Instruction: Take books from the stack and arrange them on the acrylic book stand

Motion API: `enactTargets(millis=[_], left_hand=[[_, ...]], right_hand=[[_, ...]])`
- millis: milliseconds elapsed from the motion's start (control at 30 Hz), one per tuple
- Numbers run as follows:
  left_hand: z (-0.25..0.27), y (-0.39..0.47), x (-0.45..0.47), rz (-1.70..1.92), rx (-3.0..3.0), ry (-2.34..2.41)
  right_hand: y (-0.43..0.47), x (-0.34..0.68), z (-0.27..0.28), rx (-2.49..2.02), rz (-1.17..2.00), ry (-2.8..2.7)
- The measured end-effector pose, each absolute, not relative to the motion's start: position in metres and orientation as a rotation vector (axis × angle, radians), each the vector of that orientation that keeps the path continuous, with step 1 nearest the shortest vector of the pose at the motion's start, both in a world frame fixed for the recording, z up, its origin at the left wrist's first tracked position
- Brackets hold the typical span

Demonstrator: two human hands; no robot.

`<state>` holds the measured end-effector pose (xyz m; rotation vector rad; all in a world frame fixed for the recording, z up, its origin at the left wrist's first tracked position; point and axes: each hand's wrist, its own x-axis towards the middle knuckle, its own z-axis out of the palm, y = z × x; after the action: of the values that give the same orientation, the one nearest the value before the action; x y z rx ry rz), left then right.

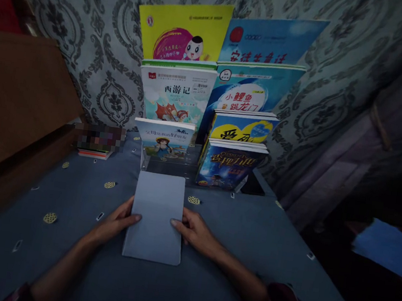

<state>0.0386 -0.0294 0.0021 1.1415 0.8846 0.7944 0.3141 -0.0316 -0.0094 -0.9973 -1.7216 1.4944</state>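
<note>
While both hands are gripping it, the notebook (154, 236) is sitting front & centre, long sides running 12 to 6. Taking the notebook as clock ctr: L hand (117, 221) is clamping its edge at 9 o'clock, R hand (195, 229) is doing same at 3. Both thumbs are pressing on the plain cover, tips pointing in toward each other; other fingers are mostly hiding behind the edges. Neither grip is gaping: thumb & fingers are pinching w/ just the notebook b/w them. Can't tell if it's resting on the tablecloth (77, 193) or being held just above.

Near its 12 o'clock end, a rack (165, 167) is holding bks in 2 columns. Left col., at 12: girl bk (166, 146) is standing in front, white bk (178, 81) behind, yellow bk (181, 19) at back. Right col., approx. 1 to 2: dark-blue bk (226, 171) is standing in front, then heart bk (241, 126), teal bk (244, 89), blue bk (275, 37) at back. A black slab (254, 184) is lying at 2, just beside that col.; ID unclear. At 10, a small stack (93, 153) is lying flat, top pixelated; farther out, same bearing, a brown panel (11, 101) is standing. Curtain (331, 177) is hanging at 2, well apart from R hand.
</note>
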Motion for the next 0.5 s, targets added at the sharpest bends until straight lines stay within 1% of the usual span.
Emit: enactTargets(millis=[500], left_hand=[[-0.0039, -0.0290, 0.0353, 0.814, 1.156, 0.848]], right_hand=[[-0.0317, 0.3134, -0.0080, -0.954, 1.524, -1.704]])
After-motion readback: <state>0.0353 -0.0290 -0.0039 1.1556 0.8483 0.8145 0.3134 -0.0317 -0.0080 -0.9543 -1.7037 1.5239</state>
